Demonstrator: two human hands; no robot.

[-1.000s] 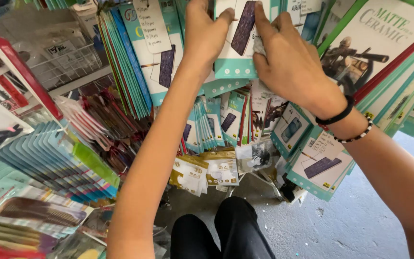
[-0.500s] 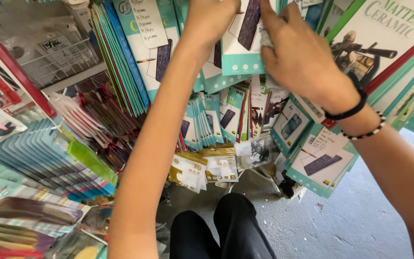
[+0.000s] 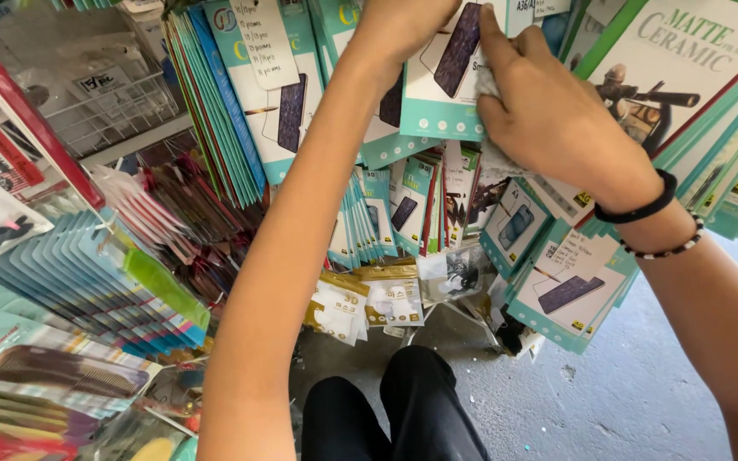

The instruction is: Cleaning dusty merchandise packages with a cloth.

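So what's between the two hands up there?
In the head view, a teal-and-white phone-film packet hangs between the left hand and right hand; both touch it.

A wire basket [image 3: 108, 107] sits at upper left, behind a red-edged packet [image 3: 40, 132]. Below it, a fanned row of light blue packets [image 3: 70, 290] hangs beside a bright green strip [image 3: 160, 286]. A packaged dark comb [image 3: 53, 369] lies at lower left. In the middle, small gold-and-white sachets [image 3: 360, 299] hang low, next to what may be a clear plastic bag [image 3: 454, 271], though it is blurred. A big white box with a green border [image 3: 694, 60] fills the upper right. Grey concrete floor [image 3: 634, 393] shows at the bottom.
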